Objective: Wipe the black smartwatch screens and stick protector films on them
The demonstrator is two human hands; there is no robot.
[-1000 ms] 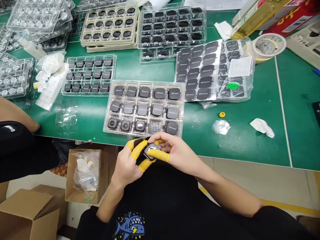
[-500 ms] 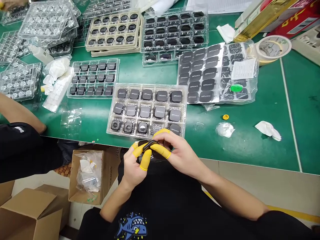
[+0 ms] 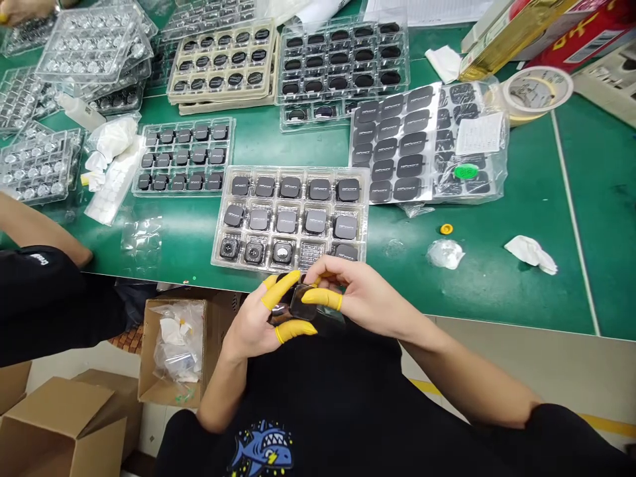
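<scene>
Between my hands, at the table's front edge, is a dark square smartwatch body (image 3: 303,303) with its smooth flat face showing. My left hand (image 3: 263,311), with yellow finger cots, grips it from the left between forefinger and thumb. From the other side, my right hand (image 3: 352,291) pinches it with yellow-covered fingertips. Just beyond lies a clear plastic tray (image 3: 272,199) of similar square watch bodies. Most there are covered by dark printed films, while several in the front row show round backs. One front pocket (image 3: 312,254) holds no watch body.
Sheets of dark printed stickers (image 3: 392,149) lie right of the tray, near a tape roll (image 3: 536,91). Other filled trays (image 3: 183,158) and tray stacks (image 3: 92,43) stand behind. At left is another person's arm (image 3: 44,228). An open carton (image 3: 173,351) sits below the table.
The watch body has turned from edge-on to show its flat dark face. My left forefinger and thumb have spread around its edges, and the right thumb lies over its face.
</scene>
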